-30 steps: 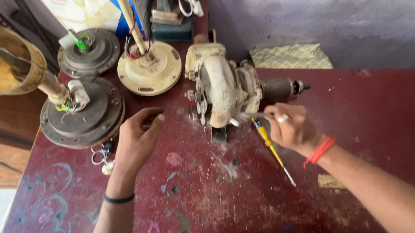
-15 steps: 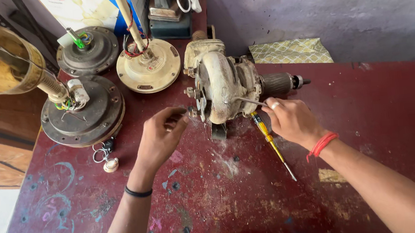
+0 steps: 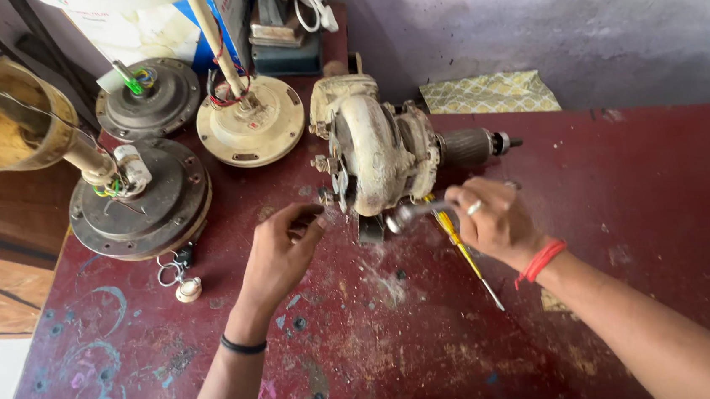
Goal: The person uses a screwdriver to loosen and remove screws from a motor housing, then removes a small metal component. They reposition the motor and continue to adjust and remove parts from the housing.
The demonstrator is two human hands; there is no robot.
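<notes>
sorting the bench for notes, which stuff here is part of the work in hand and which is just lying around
In hand:
- cream motor
- metal tool in the right hand
- left hand, reaching to the motor

Lying about:
- yellow screwdriver
- three round fan motors
- folded cloth
- key ring

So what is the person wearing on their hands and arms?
Both arms are bare, with no sleeves and no gloves. The left hand has a thin black band around its wrist. The right hand has a silver ring on one finger and a red thread band around its wrist.
</notes>
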